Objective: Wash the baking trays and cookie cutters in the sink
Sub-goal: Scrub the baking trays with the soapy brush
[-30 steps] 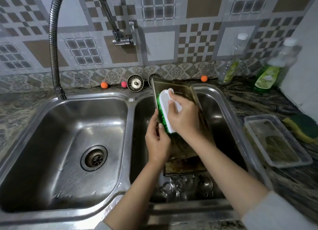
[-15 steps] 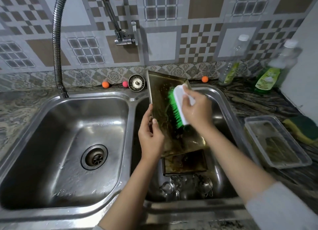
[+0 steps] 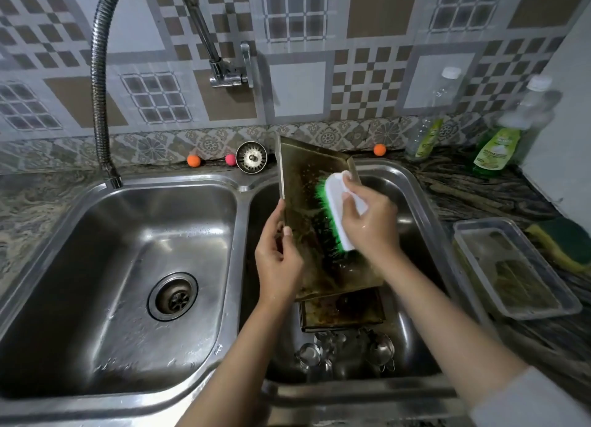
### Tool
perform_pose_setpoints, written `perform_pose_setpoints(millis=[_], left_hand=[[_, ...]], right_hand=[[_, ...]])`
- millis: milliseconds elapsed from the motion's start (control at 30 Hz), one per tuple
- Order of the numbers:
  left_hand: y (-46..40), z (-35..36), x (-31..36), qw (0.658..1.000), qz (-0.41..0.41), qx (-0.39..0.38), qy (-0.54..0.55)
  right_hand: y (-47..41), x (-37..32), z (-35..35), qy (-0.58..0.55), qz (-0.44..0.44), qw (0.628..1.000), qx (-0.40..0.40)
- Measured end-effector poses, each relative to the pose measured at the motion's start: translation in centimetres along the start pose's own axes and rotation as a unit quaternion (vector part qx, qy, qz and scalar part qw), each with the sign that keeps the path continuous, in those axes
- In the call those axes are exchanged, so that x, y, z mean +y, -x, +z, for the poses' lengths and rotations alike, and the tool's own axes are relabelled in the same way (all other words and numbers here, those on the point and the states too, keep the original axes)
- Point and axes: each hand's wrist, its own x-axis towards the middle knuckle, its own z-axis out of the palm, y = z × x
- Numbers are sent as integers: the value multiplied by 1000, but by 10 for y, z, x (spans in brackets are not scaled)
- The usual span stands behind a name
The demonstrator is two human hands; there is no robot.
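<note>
- My left hand grips the left edge of the baking tray, thumb on its face and fingers curled behind, holding it tilted up over the right basin of the sink.
- My right hand is wrapped round the white back of the scrub brush, its green bristles pressed against the tray's greasy face, near the right edge.
- The tray's top corner stands above the sink's back rim, close to the strainer plug that leans by the wall; its lower edge rests over a second tray lying flat in the basin.
- Below that second tray sit the cookie cutters, a heap of metal shapes near the front wall; I cannot tell how many there are.
- The right basin is crowded, with little room on either side of the tray; the left basin holds only its drain, with the faucet hose at its back corner.
- On the counter to the right lie a clear plastic container and a sponge, both just past the sink's rim; two soap bottles stand at the wall.
- Against half a second ago, the brush sits about where it was on the tray and my left hand has the same grip; a second ago the brush was at the tray's left edge, right beside my left hand.
</note>
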Motion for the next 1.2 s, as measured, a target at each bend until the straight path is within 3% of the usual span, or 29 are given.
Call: perform_pose_setpoints(millis=[167,333,467,633,833,1033,1200], left_hand=[[-12,-6,-10,998,-35,42,22],[-9,-14,-5,1000,-13,26,11],[11,2,5,999,-6,-35,17],[0,-3,-4,1000,-17,7,12],[-8,-11,-1,999,24,27,-1],[-10,-6,-2,1000,-11,29,2],[-7,-18,-3,1000,10,17,-14]], right_hand=[[61,-15,7,-60,-84,993,-61],[6,25,-13,20,4,1000,0],[-48,1,-5,16,36,998,49],[-27,-27,13,-6,-70,997,-41],[-26,14,-2,1,36,999,5],[38,-8,5,-65,-77,993,-59],[-17,15,-33,0,-57,997,52]])
